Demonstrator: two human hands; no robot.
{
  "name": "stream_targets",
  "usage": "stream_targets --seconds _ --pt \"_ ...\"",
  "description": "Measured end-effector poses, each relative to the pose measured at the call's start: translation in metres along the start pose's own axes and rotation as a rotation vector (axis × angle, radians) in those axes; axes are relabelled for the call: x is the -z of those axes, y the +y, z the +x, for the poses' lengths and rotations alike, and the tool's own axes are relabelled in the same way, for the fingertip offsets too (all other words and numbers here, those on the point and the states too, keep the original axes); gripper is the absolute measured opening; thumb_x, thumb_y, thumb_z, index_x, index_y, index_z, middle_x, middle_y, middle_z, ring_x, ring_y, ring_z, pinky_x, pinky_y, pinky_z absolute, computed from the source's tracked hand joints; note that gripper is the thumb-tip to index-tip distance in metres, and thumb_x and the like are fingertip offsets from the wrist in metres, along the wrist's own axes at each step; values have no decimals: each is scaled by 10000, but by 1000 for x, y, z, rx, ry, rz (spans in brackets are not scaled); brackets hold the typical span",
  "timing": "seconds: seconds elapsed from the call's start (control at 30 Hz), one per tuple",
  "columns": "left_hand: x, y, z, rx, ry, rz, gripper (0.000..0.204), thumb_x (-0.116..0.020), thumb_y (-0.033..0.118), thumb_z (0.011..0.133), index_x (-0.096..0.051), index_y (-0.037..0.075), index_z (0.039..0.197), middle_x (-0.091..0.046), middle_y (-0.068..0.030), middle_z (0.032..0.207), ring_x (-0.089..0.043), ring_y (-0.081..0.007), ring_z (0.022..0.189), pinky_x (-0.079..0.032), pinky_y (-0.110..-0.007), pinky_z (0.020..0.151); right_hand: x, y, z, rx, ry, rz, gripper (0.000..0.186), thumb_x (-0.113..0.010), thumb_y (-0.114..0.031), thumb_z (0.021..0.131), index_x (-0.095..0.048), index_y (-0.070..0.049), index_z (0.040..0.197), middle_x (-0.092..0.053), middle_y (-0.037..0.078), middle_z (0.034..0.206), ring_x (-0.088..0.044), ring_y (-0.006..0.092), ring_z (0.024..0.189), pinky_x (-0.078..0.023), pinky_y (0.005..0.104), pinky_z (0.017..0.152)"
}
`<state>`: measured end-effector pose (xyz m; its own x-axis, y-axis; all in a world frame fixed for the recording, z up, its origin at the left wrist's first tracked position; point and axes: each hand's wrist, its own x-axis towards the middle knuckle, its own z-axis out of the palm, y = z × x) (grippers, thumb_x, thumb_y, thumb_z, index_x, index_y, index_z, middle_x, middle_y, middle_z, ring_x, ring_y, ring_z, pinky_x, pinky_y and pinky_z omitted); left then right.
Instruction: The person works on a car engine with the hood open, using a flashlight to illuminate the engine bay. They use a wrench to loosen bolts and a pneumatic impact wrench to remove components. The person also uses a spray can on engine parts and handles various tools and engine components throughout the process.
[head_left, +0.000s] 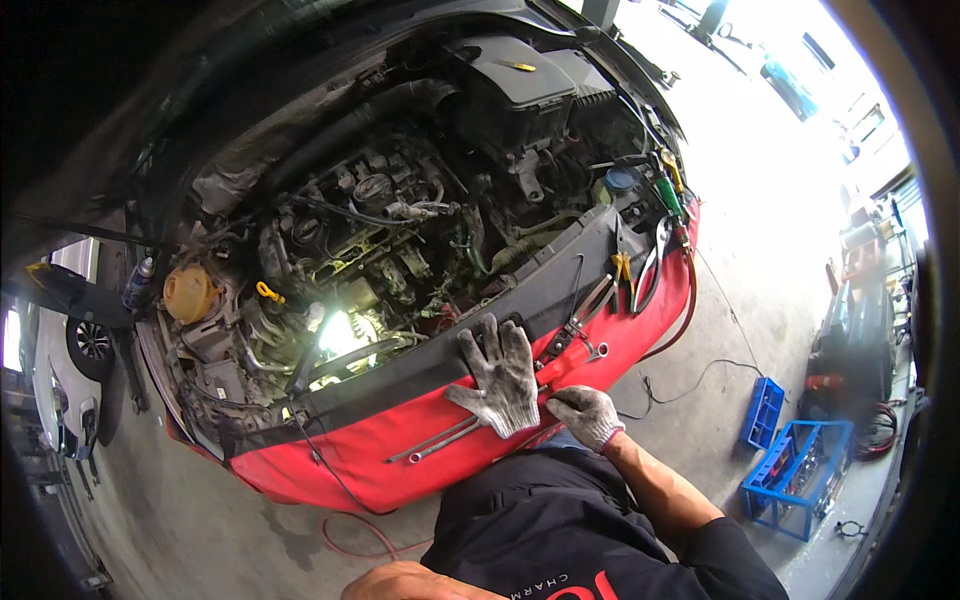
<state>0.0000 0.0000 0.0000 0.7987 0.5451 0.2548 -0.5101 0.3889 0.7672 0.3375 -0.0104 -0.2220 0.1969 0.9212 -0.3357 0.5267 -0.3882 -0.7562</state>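
My right hand (588, 416) wears a grey work glove and hangs at the cover's front edge, close to my body. Its fingers are curled in, and what they hold, if anything, is hidden. Beside it a loose grey-white glove (497, 378) lies flat on the red and black fender cover (370, 440), with no arm in it. Bare skin of my left hand or forearm (420, 582) shows at the lower edge, its fingers out of sight. Two long wrenches (436, 440) lie left of the glove; a ratchet-like tool (562, 342) and a ring-ended wrench (598, 350) lie right of it.
Beyond the cover is the open engine bay (380, 220), lit by a bright lamp (340, 335). Pliers (622, 268) and a green-handled air tool (668, 195) with a red hose lie at its right. Blue racks (797, 475) stand on the floor; a white car (65, 380) is at left.
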Motion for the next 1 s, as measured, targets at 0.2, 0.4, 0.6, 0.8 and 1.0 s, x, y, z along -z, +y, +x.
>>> stream_targets --seconds 0.2,0.4,0.6,0.8,1.0 --pt "-6 9 -8 27 104 -100 344 -538 206 1024 -514 -69 1231 -592 -400 1181 -645 -483 1083 -528 -558 946 3 -3 6 19 -36 -28 290 -697 -290 880 -735 -50 1038 -712 165 995 -686 316 959 -530 374 860" --pt "-15 17 -11 -40 138 -132 371 -580 196 1002 -514 -98 1218 -608 -393 1140 -653 -478 1067 -544 -545 922 2 0 6 13 -61 -51 302 -692 -300 878 -730 -46 1037 -716 176 989 -696 308 945 -536 373 857" --pt "-30 15 -16 -94 237 0 353 -587 223 994 -559 -103 1127 -651 -372 1053 -700 -439 955 -592 -486 829 2 4 7 -66 -137 18 291 -666 -272 878 -722 -66 1077 -720 174 1010 -693 304 977 -531 377 882" --pt "-39 16 -19 -97 290 161 321 -599 232 983 -580 -84 1039 -681 -345 982 -730 -393 863 -613 -448 764 0 7 12 -72 -143 7 295 -658 -270 872 -720 -61 1071 -721 175 999 -694 312 972 -535 388 874" --pt "-42 20 -18 -41 271 140 330 -585 243 993 -580 -84 1038 -680 -344 985 -726 -403 873 -612 -461 762 2 9 12 12 -108 -40 312 -656 -268 878 -711 -52 1096 -730 172 987 -715 291 886 -560 371 783"
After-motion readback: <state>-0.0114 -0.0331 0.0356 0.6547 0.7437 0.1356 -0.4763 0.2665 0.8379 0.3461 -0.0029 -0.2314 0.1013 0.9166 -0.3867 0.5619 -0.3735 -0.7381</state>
